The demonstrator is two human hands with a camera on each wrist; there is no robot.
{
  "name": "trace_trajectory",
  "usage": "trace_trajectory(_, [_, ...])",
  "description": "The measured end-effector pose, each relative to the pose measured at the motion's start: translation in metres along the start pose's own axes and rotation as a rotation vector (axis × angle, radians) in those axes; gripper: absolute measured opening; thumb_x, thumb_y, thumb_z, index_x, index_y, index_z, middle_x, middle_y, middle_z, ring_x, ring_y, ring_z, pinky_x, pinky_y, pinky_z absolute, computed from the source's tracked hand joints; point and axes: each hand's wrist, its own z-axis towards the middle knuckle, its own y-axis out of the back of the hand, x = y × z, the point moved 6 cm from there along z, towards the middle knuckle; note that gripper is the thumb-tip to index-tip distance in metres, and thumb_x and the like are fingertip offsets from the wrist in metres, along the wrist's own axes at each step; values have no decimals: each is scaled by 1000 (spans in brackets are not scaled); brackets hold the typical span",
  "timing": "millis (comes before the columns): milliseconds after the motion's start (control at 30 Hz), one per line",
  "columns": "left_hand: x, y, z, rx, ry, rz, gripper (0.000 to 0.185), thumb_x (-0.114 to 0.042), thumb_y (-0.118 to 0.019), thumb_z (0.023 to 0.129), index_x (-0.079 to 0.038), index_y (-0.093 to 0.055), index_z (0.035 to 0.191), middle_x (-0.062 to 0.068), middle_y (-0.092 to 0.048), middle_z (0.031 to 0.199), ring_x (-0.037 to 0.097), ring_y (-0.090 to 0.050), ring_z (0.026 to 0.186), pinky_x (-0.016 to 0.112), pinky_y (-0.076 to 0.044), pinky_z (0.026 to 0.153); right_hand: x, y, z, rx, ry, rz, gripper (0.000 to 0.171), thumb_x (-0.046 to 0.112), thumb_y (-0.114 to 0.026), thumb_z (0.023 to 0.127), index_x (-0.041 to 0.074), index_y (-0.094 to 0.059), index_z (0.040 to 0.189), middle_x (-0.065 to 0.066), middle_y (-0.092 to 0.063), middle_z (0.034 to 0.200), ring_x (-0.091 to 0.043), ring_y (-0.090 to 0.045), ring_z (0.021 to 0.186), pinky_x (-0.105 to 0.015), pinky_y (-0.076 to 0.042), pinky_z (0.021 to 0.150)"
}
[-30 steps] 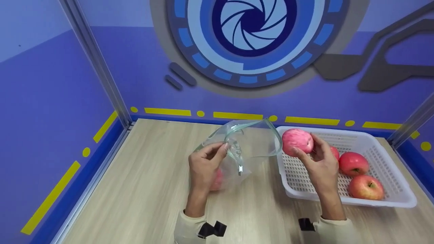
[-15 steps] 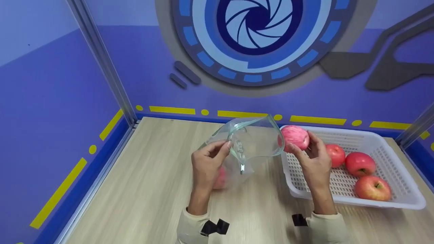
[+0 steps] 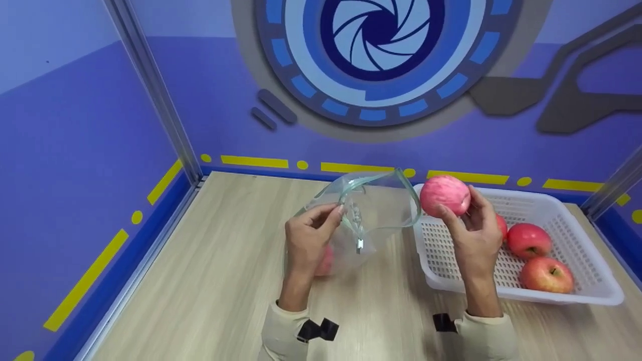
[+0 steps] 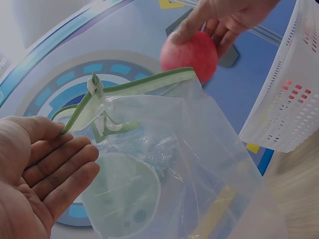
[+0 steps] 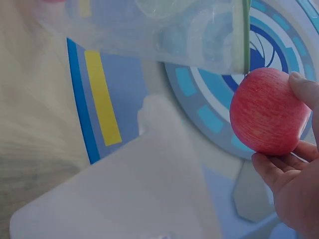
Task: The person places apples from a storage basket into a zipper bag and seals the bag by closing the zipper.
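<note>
My left hand (image 3: pixel 308 238) pinches the rim of a clear zip bag (image 3: pixel 378 205) between thumb and index finger, the other fingers extended beneath it in the left wrist view. The bag has a green zip edge and a white slider (image 3: pixel 360 244), and its mouth gapes toward the right. A red apple (image 3: pixel 323 261) shows low in the bag, partly behind the left hand. My right hand (image 3: pixel 476 240) grips a pink-red apple (image 3: pixel 445 195) with thumb and fingertips, just right of the bag's mouth and over the near-left part of a white basket (image 3: pixel 426 271).
Inside the basket lie a red apple (image 3: pixel 529 240), a yellow-red apple (image 3: pixel 546 275) and another red one (image 3: pixel 500 227) half hidden by the right hand. The wooden table (image 3: pixel 200 260) meets a blue printed wall (image 3: pixel 200 100) behind.
The right hand with its apple went left to the bag's mouth, then back right and slightly up, away from the rim. The left hand keeps its pinch on the bag.
</note>
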Motion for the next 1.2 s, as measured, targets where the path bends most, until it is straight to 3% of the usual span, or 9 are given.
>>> trace_trajectory(433, [-4,-9,6,15,-50,3,14,-20,-81,97,-9,-84,105,-6,-79,92,15,-66,76,26,-56,68,25,-24,-3,110,106,16,71,-15,-82,84,-7,-53,149,-19,-61,144,-22,-60,134,-29,-47,111])
trace_trajectory(567, [-3,-9,3,15,-44,2,14,-20,-81,97,-9,-84,106,-6,-79,93,15,-67,76,26,-57,69,28,-29,-7,138,114,23,72,-15,-82,84,-6,-53,149,-15,-61,144,-21,-60,134,-29,-46,111])
trace_trajectory(800, [-3,-10,0,35,-72,-10,15,-19,-81,97,-7,-84,107,-4,-80,95,16,-70,78,28,-59,71,13,-41,-14,202,132,-110,75,-6,-88,83,-8,-53,148,-17,-63,143,-23,-61,133,-25,-47,109])
trace_trajectory(1200, [-3,-10,-3,38,-32,-6,17,-21,-80,99,-8,-83,108,-5,-80,96,15,-71,82,31,-61,76,3,-48,-20,281,175,-244,80,7,-94,80,-3,-55,149,-18,-62,146,-32,-61,133,-19,-43,110])
